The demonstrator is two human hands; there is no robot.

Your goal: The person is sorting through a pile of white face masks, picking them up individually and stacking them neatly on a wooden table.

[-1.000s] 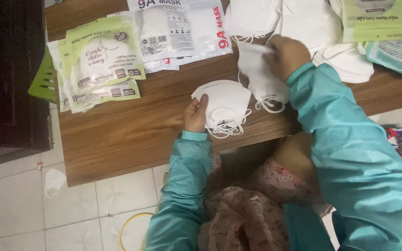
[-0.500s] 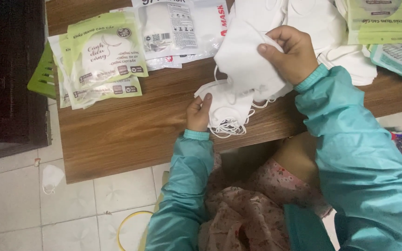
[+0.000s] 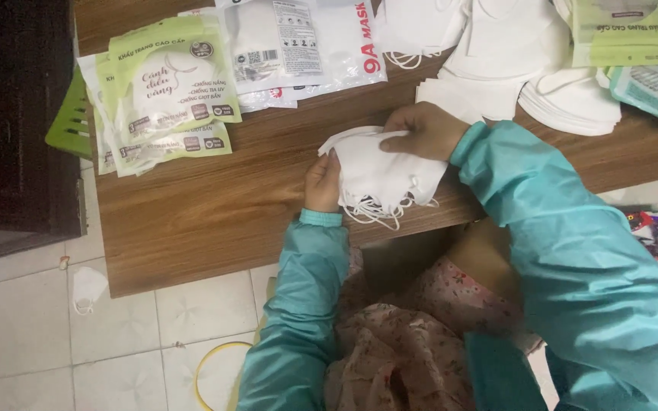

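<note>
From my end the stack of masks (image 3: pixel 382 175) looks like soft matt white cloth, with thin stringy ear loops hanging off the near edge. My fingers (image 3: pixel 321 171) press into it and it gives easily. The bench (image 3: pixel 215 221) is brown wood, clear grain, slight sheen. The green packets (image 3: pixel 165 99) on the far left are glossy plastic film that catches the light, and so are the clear pouches (image 3: pixel 298 46). My sleeves (image 3: pixel 573 251) are smooth teal fabric, a bit shiny. The floor (image 3: pixel 32 335) is pale glazed tile.

My left hand (image 3: pixel 323 181) curls shut at seven o'clock; my right hand (image 3: pixel 426 131), teal-sleeved, clamps down at one o'clock.
</note>
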